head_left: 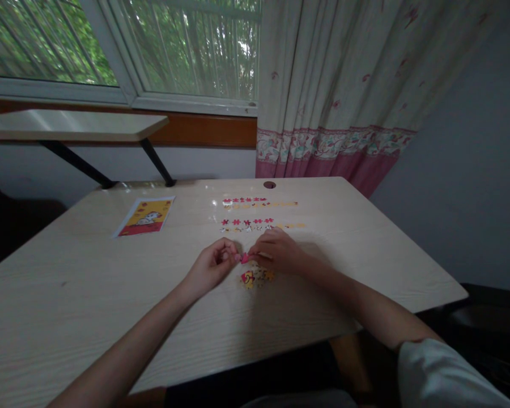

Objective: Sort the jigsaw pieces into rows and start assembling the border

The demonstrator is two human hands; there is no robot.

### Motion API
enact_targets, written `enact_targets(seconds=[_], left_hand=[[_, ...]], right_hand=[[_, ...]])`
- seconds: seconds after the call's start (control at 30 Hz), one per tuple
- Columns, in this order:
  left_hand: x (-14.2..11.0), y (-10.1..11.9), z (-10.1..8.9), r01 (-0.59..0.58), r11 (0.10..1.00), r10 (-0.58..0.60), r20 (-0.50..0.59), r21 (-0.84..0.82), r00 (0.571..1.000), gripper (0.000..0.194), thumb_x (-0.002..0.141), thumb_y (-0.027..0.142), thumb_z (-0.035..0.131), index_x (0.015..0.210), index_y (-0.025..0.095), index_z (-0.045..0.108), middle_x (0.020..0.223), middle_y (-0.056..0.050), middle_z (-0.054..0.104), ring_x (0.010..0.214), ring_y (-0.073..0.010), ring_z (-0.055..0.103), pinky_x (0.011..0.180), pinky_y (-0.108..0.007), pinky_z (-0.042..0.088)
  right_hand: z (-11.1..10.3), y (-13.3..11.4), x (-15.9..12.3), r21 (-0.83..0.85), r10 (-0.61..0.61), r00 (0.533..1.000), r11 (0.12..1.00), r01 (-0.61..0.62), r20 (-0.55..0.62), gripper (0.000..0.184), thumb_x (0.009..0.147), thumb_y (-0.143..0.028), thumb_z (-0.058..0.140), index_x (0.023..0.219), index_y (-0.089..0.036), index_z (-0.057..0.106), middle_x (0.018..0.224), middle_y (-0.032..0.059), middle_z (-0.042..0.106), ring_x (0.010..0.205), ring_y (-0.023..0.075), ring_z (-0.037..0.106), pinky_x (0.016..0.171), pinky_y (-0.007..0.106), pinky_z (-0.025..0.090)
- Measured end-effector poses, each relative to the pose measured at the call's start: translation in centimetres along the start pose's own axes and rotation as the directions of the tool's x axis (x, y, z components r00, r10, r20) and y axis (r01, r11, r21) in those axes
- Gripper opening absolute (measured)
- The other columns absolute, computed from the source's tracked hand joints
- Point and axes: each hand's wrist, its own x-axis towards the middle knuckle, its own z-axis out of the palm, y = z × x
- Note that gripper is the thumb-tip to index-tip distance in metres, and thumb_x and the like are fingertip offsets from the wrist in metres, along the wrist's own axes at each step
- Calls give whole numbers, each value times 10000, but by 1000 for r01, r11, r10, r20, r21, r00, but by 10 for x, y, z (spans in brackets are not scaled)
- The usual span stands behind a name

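Observation:
Between my two hands is a small pink-red jigsaw puzzle piece (pixel 245 258). My left hand (pixel 215 263) pinches its left side with thumb and forefinger, while the fingertips of my right hand (pixel 278 249) close on its right side. Whether it is one piece or two joined is too small to tell. Just below my right hand lies a small cluster of yellow and red puzzle pieces (pixel 258 276), partly in shadow. Beyond my hands, loose pieces lie in rows: red pieces (pixel 247 222), white and yellow pieces (pixel 249 229), and farther rows of red pieces (pixel 244 199) and yellow pieces (pixel 276 204).
A yellow and red picture sheet (pixel 147 217) with a white animal lies at the left on the wooden table (pixel 174 323). A raised shelf (pixel 76 126) on black supports stands at the back left. A cable hole (pixel 270 185) sits near the back edge, before a curtain (pixel 323 96).

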Motion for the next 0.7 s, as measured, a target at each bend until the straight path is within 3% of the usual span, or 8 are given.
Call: enact_targets(seconds=[0.23,0.47,0.6,0.7], left_hand=[[0,5,2,-1,1000,1,-12,-10,1000,196,744,296,614,732,162,471,640,23,482,546,-67,407,495,-192,321],[-1,10,1,-56,998,56,-20,-9,998,198,769,324,589,807,152,500,701,7,528,634,-99,493,576,-211,395],[-3,10,-4,-91,963,93,1,253,996,201,836,339,515,884,149,560,731,-9,561,621,-104,482,570,-218,383],[-6,12,-5,-186,874,131,150,450,980,205,867,325,477,933,166,587,773,-18,590,603,-102,477,559,-218,374]], right_hand=[[0,-1,-1,-38,-32,999,999,31,-29,217,886,-331,451,844,-211,626,770,29,649,720,137,533,681,283,341],[0,-3,-3,-99,-114,975,990,97,-188,153,858,-287,505,812,-185,608,751,17,638,684,126,516,657,276,327],[-12,6,-4,-103,-56,964,994,30,-260,115,850,-252,518,813,-193,610,745,1,646,684,121,528,656,278,327],[-24,20,-7,-123,18,927,990,-68,-374,113,844,-246,529,796,-198,618,724,2,645,693,122,540,675,282,345]])
